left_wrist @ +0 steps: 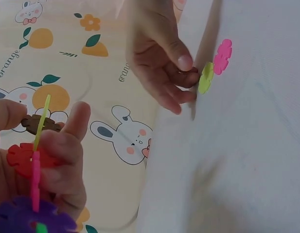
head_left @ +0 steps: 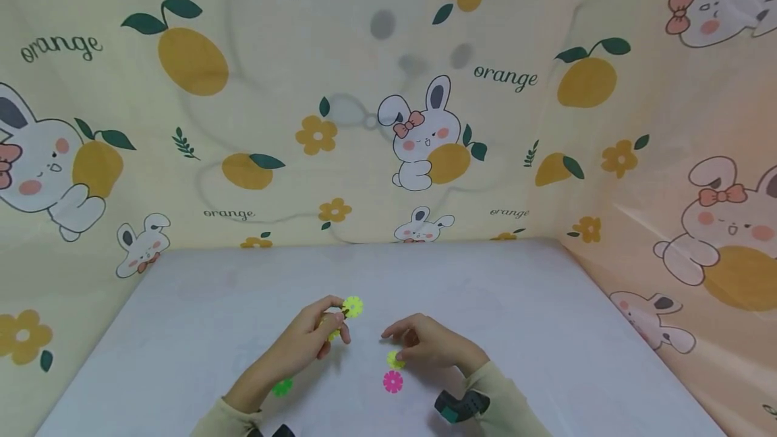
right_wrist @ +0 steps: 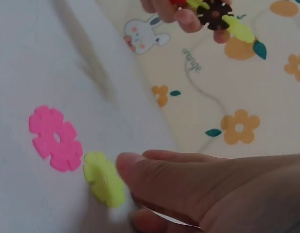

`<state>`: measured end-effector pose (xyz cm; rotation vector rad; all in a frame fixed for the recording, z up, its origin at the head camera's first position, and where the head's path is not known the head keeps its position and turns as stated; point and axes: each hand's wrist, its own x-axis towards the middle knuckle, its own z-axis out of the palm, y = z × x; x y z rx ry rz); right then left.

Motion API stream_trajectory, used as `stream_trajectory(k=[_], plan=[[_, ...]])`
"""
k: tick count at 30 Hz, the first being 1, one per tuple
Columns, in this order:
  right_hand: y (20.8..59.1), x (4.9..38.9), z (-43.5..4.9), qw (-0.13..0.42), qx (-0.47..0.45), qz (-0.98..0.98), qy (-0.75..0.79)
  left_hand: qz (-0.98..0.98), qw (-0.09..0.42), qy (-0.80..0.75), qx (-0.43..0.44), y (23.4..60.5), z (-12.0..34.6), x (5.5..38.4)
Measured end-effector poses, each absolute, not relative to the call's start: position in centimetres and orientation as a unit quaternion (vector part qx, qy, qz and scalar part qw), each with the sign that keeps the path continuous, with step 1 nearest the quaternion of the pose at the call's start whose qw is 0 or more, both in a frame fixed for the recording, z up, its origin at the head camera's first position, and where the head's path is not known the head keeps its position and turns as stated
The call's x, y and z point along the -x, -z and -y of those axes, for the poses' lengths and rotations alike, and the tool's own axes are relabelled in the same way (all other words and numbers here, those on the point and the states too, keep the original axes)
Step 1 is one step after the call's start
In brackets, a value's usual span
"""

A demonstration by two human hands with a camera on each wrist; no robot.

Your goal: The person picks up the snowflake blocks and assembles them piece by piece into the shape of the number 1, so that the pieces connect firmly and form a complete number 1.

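Observation:
My left hand (head_left: 303,336) holds up a chain of slotted, flower-shaped plastic discs, pinching it near the brown disc (left_wrist: 37,124). A yellow disc (head_left: 354,306) forms the tip beyond the fingers. Lower down the chain come a red disc (left_wrist: 18,156), a pink one seen edge-on (left_wrist: 36,182) and a purple disc (left_wrist: 23,217), with a bit of green at its slot. On the table, my right hand (head_left: 432,344) is at a loose yellow disc (right_wrist: 105,183), thumb tip right at its edge and fingers loosely bent. Beside that disc lies a pink disc (right_wrist: 53,141).
A green disc (head_left: 282,388) shows beneath my left wrist, partly hidden by it. The white table (head_left: 516,288) reaches back to a printed cloth backdrop (head_left: 340,52) with rabbits and oranges, which also rises along both sides. A dark band (head_left: 463,406) sits on my right wrist.

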<state>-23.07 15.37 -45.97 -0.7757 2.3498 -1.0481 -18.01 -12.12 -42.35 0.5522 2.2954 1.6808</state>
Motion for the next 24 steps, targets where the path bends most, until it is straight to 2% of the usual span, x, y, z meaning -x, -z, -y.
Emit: stream_trajectory(k=[8,19,24], plan=[[46.05,22.56,-15.51,0.229,0.236,-0.873,0.359,-0.784,0.111,-0.580,-0.191,42.46,12.10,17.98],[46.20,22.69,-15.07,0.234,0.237,-0.876,0.349,-0.790,0.095,-0.575,-0.188,42.69,11.89,18.03],[46.28,22.88,-15.05,0.214,0.235,-0.881,0.351,-0.789,0.098,-0.575,-0.190,42.62,11.89,18.06]])
